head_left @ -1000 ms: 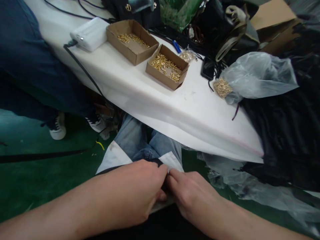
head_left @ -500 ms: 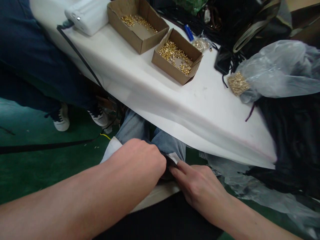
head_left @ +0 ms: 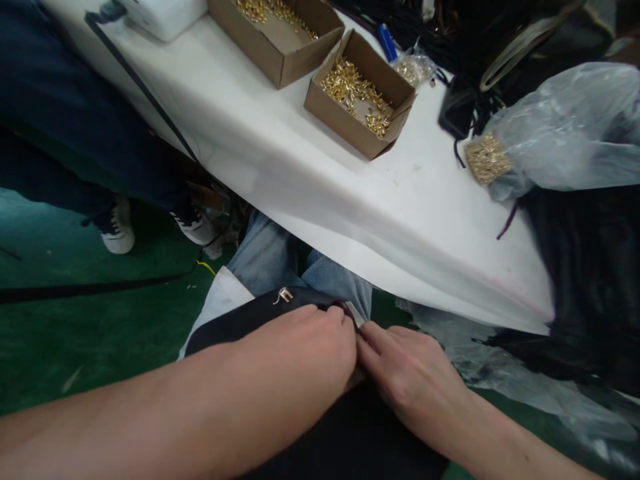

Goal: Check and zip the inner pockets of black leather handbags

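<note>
A black fabric piece [head_left: 240, 320] with a small gold clasp [head_left: 285, 295] lies across my lap, over a white layer [head_left: 220, 303]. My left hand [head_left: 305, 347] rests on it with fingers curled, pinching its upper edge. My right hand [head_left: 405, 373] meets the left one at the same edge, fingers pressed together on the fabric. What sits between the fingertips is hidden. My jeans [head_left: 270, 257] show just beyond, under the table edge.
A white table [head_left: 310, 173] runs across above my lap. On it stand two cardboard boxes of small gold parts [head_left: 357, 97] [head_left: 275, 27], a white device [head_left: 165, 13], a black cable [head_left: 140, 80] and plastic bags [head_left: 555, 133]. Black material [head_left: 590, 267] piles right. Another person's legs and shoes [head_left: 115, 230] stand left.
The view has shifted down and toward the lap. The black piece with its gold clasp has come into sight beyond my left hand. Both hands stay together at the fabric edge.
</note>
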`<state>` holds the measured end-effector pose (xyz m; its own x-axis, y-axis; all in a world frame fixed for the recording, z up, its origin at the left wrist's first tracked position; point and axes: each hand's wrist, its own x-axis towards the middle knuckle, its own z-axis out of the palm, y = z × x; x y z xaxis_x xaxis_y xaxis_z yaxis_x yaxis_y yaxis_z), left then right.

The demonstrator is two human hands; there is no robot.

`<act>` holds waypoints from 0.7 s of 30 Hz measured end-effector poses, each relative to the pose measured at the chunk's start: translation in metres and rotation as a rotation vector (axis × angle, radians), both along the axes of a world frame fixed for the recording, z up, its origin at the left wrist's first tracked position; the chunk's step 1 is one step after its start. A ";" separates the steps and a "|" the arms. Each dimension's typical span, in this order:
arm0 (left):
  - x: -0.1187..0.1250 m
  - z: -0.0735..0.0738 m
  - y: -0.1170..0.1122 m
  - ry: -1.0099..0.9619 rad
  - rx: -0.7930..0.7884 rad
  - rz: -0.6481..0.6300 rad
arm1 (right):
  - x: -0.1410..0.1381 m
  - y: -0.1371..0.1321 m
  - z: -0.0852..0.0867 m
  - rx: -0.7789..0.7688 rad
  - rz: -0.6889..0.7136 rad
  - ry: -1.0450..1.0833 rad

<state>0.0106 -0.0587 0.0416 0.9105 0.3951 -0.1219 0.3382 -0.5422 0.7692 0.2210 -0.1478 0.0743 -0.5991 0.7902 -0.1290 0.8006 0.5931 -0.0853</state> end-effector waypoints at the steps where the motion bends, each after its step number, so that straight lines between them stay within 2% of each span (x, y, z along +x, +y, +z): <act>1: -0.001 0.000 0.005 0.012 -0.021 -0.062 | 0.000 0.000 -0.001 -0.015 0.014 -0.015; 3: 0.002 0.000 0.016 0.069 -0.074 -0.179 | 0.000 -0.001 -0.003 -0.037 0.012 -0.023; 7: 0.012 0.001 0.030 0.094 -0.032 -0.238 | 0.003 -0.002 -0.006 -0.016 -0.047 -0.001; 13: 0.018 -0.003 0.036 0.199 -0.186 -0.127 | 0.006 -0.002 -0.009 0.016 -0.057 -0.028; 18: 0.018 -0.017 0.037 0.118 -0.266 -0.047 | 0.008 0.000 -0.012 -0.028 -0.097 0.027; 21: 0.021 -0.019 0.037 0.095 -0.255 -0.027 | 0.008 0.004 -0.011 -0.038 -0.112 0.036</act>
